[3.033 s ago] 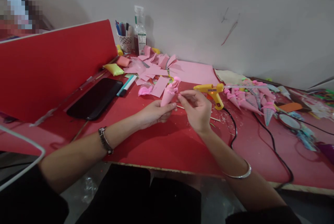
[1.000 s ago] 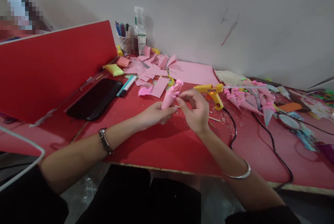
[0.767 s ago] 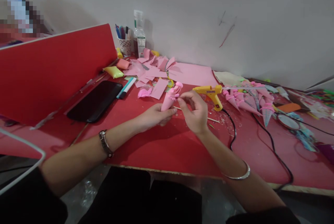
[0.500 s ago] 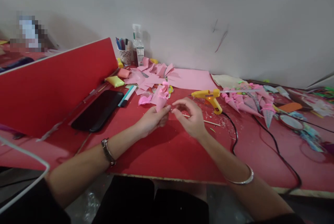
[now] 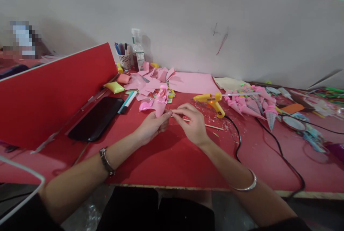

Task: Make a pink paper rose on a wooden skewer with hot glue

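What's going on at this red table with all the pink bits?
A person is making small paper cones at a red table. The left hand holds a pink cone upright by its tip, with pink curls on top. The right hand is beside it, fingertips pinched near the cone's tip; what they grip, if anything, is too small to tell. A yellow glue gun stands just behind, next to a row of finished cones and pink paper scraps.

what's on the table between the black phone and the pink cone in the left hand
In the head view, a teal and white marker lies between the phone and the cone, with a pink scrap.
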`<state>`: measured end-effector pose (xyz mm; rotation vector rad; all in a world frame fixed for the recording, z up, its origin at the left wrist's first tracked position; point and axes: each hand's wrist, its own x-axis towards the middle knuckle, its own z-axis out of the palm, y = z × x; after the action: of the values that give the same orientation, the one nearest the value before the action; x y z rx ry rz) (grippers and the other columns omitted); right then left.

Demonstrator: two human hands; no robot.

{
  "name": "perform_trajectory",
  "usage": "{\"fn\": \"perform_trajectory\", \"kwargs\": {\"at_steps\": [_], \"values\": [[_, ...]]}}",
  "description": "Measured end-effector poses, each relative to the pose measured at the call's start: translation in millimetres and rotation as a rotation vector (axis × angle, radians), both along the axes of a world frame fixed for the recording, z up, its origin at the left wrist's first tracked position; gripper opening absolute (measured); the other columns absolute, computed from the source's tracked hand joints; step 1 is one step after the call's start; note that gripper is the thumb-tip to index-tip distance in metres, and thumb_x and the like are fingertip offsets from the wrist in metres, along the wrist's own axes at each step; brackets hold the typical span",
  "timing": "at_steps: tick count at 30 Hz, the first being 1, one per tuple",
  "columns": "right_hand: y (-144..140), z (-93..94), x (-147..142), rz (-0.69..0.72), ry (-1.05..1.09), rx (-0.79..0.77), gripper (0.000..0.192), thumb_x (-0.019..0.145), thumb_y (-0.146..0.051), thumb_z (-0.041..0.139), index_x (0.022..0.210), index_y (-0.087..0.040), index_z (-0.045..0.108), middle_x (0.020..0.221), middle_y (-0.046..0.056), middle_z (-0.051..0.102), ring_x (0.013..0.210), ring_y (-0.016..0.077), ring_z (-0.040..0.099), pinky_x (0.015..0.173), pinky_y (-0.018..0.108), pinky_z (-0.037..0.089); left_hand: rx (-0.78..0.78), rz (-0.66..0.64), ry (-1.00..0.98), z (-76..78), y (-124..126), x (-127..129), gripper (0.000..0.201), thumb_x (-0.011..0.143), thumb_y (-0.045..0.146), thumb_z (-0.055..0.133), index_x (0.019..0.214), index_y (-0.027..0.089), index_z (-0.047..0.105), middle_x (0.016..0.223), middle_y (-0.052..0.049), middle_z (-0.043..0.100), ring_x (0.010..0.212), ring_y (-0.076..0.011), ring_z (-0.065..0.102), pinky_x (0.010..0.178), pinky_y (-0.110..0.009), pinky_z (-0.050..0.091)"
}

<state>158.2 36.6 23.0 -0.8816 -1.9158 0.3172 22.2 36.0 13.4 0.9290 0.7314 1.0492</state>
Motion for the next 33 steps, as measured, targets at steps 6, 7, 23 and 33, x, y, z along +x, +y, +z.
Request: {"fn": "perform_trajectory", "kwargs": {"at_steps": [6,7,23,33], "values": [[1.5,1.7,-0.3,-0.024,0.115,-0.054,0.008,0.075,-0.016,0.053,0.069,-0.018,0.058,0.067,-0.001,0.055,0.064,0.0097,0.053,0.059,0.023,0.045,-0.006,0.049,0.032,2.0,-0.3,-0.5,0.016,0.069,0.026,0.059,0.064,0.014,0.049,0.040,0.010,0.029,0.037,-0.0022,0.022,0.037,-0.016,0.018],[2.5,1.7,0.0,-0.043,0.173,-0.086,0.008,0.075,-0.017,0.053,0.069,-0.018,0.057,0.067,-0.001,0.055,0.064,0.0094,0.053,0.059,0.022,0.045,-0.020,0.070,0.029,2.3,0.1,-0.8,0.016,0.070,0.026,0.059,0.065,0.013,0.050,0.040,0.010,0.028,0.037,-0.0022,0.022,0.037,-0.016,0.018],[-3.2,3.7,-4.0,-0.067,0.398,-0.220,0.004,0.068,-0.016,0.059,0.066,-0.018,0.058,0.061,-0.003,0.059,0.057,0.0080,0.055,0.056,0.021,0.048,-0.117,-0.325,0.017,4.8,-8.2,-0.9,0.025,0.073,0.037,0.054,0.065,0.016,0.043,0.044,0.008,0.031,0.039,-0.0033,0.022,0.039,-0.019,0.014],[-4.7,2.3,-2.5,-0.026,0.364,-0.188,0.018,0.076,-0.012,0.051,0.084,-0.022,0.064,0.078,0.000,0.063,0.065,0.0080,0.059,0.061,0.022,0.050,-0.115,-0.274,0.030,9.2,-9.5,0.7,0.029,0.065,0.038,0.062,0.062,0.015,0.044,0.045,0.008,0.036,0.042,-0.0039,0.027,0.042,-0.021,0.016]]}}
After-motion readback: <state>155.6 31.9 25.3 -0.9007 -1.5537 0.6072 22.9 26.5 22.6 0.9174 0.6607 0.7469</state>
